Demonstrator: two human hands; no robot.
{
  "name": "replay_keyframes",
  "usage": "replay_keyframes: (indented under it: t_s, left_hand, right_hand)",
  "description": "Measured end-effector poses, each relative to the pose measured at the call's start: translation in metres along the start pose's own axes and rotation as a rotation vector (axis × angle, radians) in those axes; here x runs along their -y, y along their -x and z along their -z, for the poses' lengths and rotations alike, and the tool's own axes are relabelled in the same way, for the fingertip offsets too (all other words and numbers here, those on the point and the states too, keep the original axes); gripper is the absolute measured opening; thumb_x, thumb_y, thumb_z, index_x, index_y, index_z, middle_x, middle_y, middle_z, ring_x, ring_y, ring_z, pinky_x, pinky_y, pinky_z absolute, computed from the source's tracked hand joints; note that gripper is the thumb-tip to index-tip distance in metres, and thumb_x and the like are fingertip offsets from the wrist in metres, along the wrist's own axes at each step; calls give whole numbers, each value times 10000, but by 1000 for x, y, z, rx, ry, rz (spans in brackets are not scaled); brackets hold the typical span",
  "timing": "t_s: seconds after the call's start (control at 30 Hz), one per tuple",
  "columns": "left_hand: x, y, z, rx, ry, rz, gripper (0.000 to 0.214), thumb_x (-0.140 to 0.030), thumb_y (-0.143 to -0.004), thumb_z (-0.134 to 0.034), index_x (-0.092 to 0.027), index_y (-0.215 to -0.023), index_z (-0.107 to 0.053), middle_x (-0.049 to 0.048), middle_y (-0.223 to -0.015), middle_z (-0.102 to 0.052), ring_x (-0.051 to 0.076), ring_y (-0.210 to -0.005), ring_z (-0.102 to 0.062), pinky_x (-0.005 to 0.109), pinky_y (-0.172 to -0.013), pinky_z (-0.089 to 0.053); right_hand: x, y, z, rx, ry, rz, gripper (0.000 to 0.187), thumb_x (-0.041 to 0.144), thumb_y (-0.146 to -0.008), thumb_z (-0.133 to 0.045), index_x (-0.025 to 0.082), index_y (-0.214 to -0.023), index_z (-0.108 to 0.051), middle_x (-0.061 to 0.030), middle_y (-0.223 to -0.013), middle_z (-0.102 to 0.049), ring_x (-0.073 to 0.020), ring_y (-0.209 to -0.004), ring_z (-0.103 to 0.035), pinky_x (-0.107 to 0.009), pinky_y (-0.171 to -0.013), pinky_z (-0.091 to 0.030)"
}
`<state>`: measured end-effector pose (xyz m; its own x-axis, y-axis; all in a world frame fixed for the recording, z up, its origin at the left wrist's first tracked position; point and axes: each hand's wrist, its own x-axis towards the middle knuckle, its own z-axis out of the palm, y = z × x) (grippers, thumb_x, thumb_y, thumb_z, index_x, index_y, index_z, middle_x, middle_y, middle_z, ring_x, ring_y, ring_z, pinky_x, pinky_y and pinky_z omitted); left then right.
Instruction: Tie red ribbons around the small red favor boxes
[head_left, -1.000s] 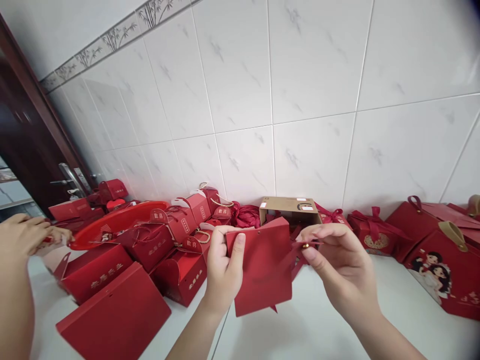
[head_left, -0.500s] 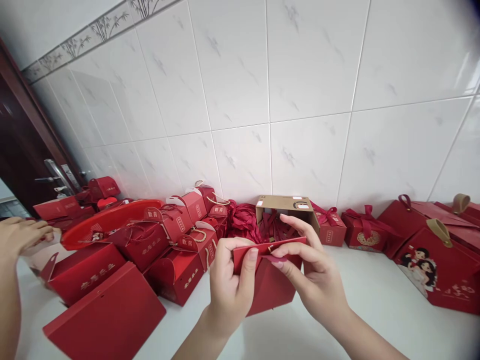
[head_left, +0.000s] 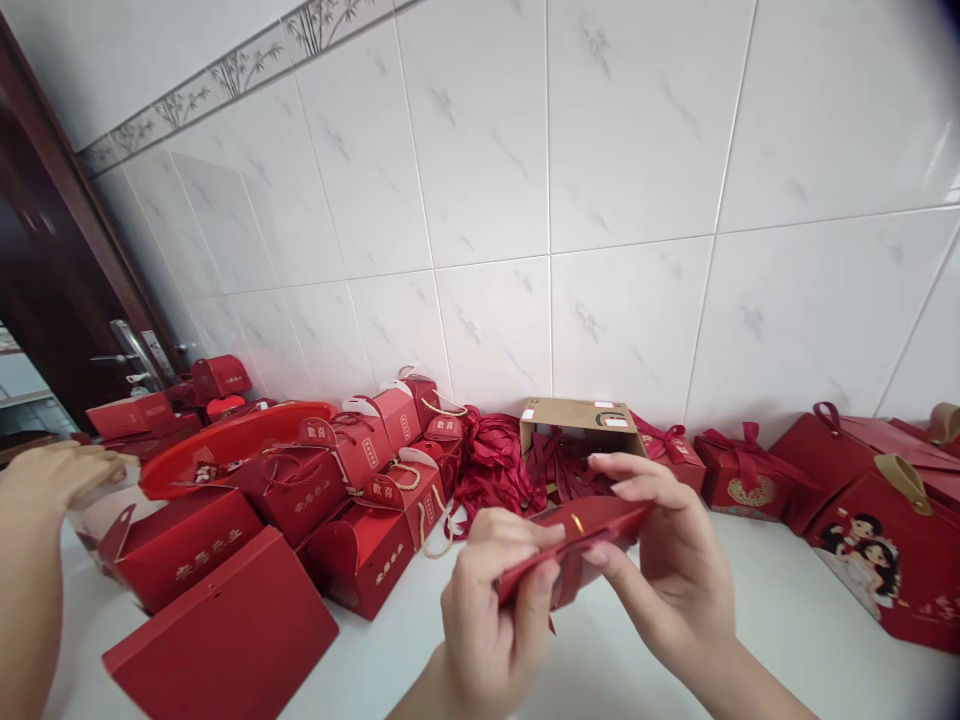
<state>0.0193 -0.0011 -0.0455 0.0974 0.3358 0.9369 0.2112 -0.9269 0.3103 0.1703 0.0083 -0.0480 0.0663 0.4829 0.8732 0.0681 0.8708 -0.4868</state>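
Observation:
A small red gift box (head_left: 616, 510) is between my hands above the white table, tilted so that its top edge and a gold-coloured fastener (head_left: 577, 524) show. My left hand (head_left: 499, 600) grips its left end, thumb in front and fingers over the top. At the right end, my right hand (head_left: 667, 555) pinches the edge with thumb and fingers, by a dark red ribbon strap (head_left: 592, 546). The box's lower part is partly hidden and a little blurred.
Several red gift boxes (head_left: 225, 620) and a red tray (head_left: 255, 425) fill the left side. Behind my hands are piled ribbons (head_left: 491, 465) and an open cardboard box (head_left: 577, 410). More boxes (head_left: 900, 560) stand right. Another person's hand (head_left: 64, 480) is at far left.
The box in my hands has tipped, so its top and the gold fastener now show more. Both hands have shifted slightly right in view, and the whole view has shifted a little.

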Motion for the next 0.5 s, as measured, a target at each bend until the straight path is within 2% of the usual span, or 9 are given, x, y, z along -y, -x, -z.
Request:
replay_keyframes:
  t_s: [0.1, 0.17, 0.27, 0.37, 0.5]
  left_hand:
    - [-9, 1, -3, -18, 70, -13, 262, -73, -879, -474, -240, -1077, -436, 60, -946, -648, 168, -841, -600, 334, -750, -509]
    - [-15, -5, 1, 38, 47, 19, 237, -101, -850, -520, -237, -1035, -460, 68, -930, -637, 190, -848, -598, 353, -743, -512]
    - [-24, -19, 17, 121, -69, 57, 259, -161, -797, -592, -219, -1034, -503, 93, -954, -600, 226, -911, -586, 377, -777, -507]
    - [-29, -28, 31, 136, -168, 55, 341, -248, -795, -636, -213, -1102, -490, 108, -1034, -556, 236, -988, -560, 384, -856, -491]
    - [-26, -24, 25, 163, -352, 88, 640, -458, -675, -768, -219, -1161, -427, 118, -1095, -527, 260, -1023, -549, 377, -852, -503]
  right_hand:
    - [2, 0, 3, 76, -128, -37, 237, 167, -855, -622, 236, -1044, -498, -76, -954, -568, -216, -882, -576, -351, -715, -521]
    - [4, -1, 5, 57, -121, -10, 177, 143, -854, -608, 228, -954, -489, -45, -835, -535, -185, -774, -548, -303, -625, -500]
    - [5, -3, 8, 47, -42, 93, 219, 83, -824, -602, 219, -946, -482, -49, -828, -533, -186, -755, -542, -291, -576, -480]
    - [6, -6, 10, 61, 33, 230, 290, 17, -777, -603, 211, -959, -487, -46, -823, -543, -186, -739, -551, -314, -591, -481]
    - [10, -6, 9, -1, 71, 209, 299, 22, -773, -610, 217, -959, -481, -49, -830, -550, -190, -755, -557, -312, -591, -483]
